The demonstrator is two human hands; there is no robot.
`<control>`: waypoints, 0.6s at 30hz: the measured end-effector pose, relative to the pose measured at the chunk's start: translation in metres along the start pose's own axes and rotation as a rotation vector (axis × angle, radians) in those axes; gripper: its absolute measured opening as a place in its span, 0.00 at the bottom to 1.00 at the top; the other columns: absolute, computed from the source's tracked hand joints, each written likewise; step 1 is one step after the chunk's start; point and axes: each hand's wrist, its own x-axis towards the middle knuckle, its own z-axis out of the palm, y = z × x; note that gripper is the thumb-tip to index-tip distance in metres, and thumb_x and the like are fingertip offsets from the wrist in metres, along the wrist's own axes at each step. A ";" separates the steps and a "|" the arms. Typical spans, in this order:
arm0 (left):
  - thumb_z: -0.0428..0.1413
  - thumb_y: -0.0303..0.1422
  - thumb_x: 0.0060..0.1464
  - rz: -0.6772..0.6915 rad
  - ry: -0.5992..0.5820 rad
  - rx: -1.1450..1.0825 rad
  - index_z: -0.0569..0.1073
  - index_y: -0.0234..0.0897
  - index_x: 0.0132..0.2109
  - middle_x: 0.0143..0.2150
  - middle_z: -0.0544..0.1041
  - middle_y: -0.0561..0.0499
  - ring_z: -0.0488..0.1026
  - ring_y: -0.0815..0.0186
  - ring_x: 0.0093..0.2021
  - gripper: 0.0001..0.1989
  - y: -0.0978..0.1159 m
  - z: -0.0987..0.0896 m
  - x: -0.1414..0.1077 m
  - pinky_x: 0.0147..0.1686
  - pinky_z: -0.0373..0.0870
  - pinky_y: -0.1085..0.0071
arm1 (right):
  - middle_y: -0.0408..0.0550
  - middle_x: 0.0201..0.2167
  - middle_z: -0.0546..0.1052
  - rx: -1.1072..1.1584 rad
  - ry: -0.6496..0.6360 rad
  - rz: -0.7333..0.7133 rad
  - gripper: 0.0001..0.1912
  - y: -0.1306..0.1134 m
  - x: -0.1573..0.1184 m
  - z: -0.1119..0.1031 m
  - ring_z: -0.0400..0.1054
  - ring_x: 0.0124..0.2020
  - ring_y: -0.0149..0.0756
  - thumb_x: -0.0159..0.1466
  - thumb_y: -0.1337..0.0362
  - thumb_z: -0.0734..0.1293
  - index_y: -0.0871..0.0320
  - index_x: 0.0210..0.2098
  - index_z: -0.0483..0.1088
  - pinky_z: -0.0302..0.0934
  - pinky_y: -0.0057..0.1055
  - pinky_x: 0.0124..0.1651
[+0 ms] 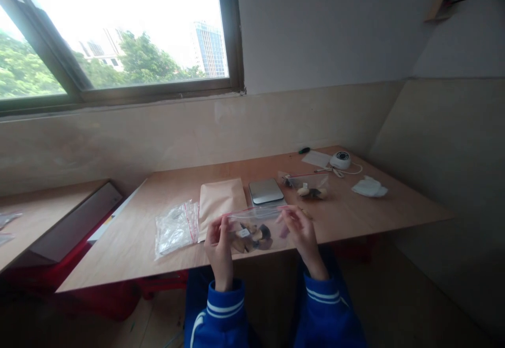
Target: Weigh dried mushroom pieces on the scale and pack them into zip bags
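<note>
Between my two hands a clear zip bag (pixel 278 236) with a red line along its top is stretched out near the table's front edge. Inside lie several brown and dark pieces (pixel 260 232) and a small white label (pixel 243 232); I cannot tell what the pieces are. My left hand (pixel 219 240) pinches the bag's upper left corner. At the upper right corner, my right hand (pixel 300 232) grips the red-lined edge between closed fingers. Just behind the bag are a brown paper packet (pixel 221 195) and a flat scale (pixel 265 190) with a metal top.
Left of the packet lies a stack of clear zip bags (pixel 173 229). Another filled zip bag (pixel 313 186) rests right of the scale. Farther right are a white dome camera (pixel 340 159) with its cable and a crumpled white plastic piece (pixel 369 186). A second table (pixel 47 200) stands at left.
</note>
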 end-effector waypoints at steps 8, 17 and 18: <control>0.57 0.42 0.53 0.057 -0.004 0.086 0.77 0.35 0.38 0.39 0.79 0.48 0.74 0.62 0.42 0.14 0.001 -0.003 0.003 0.43 0.69 0.69 | 0.48 0.32 0.77 -0.177 0.058 -0.053 0.13 0.002 0.002 -0.003 0.73 0.30 0.37 0.61 0.53 0.66 0.56 0.36 0.74 0.68 0.32 0.33; 0.57 0.42 0.53 0.061 -0.108 0.134 0.76 0.35 0.34 0.32 0.77 0.50 0.72 0.64 0.37 0.13 0.001 -0.012 0.004 0.38 0.68 0.72 | 0.50 0.31 0.77 -0.194 0.090 -0.029 0.15 0.003 0.001 -0.007 0.70 0.30 0.37 0.60 0.51 0.66 0.58 0.33 0.72 0.65 0.28 0.27; 0.57 0.42 0.53 0.063 -0.111 0.142 0.75 0.35 0.34 0.32 0.77 0.50 0.72 0.64 0.37 0.13 0.001 -0.012 0.004 0.37 0.68 0.72 | 0.50 0.31 0.77 -0.184 0.078 -0.022 0.15 0.003 0.001 -0.007 0.70 0.29 0.37 0.60 0.51 0.65 0.58 0.34 0.72 0.65 0.28 0.26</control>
